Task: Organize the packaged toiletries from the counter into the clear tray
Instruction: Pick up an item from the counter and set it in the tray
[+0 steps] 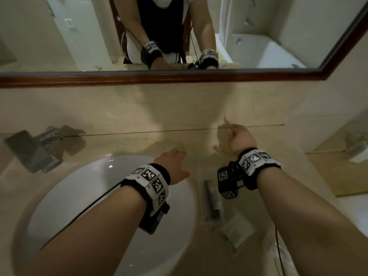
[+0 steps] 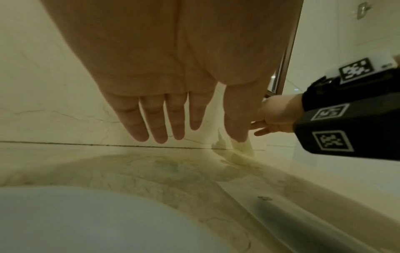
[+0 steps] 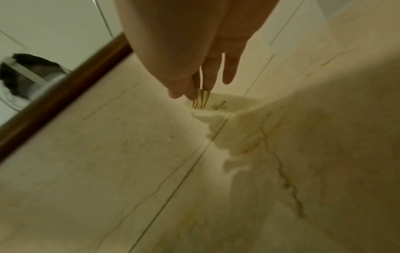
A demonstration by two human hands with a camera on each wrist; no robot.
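At back of counter (image 1: pixel 139 140), near wall: right hand (image 1: pixel 242 139) pinches small cream packet (image 3: pixel 213 104) with gold stripes, fingers narrow. Left hand (image 1: pixel 175 166) flat and empty, fingers straight, by sink (image 1: pixel 83 196) rim. More packets (image 1: pixel 214 202) lie at counter's front right edge. Clear tray hard to spot; maybe under those packets, cannot tell. Best way: keep pinch firm, lay packet flat in tray. Packet's writing too blurry to read.
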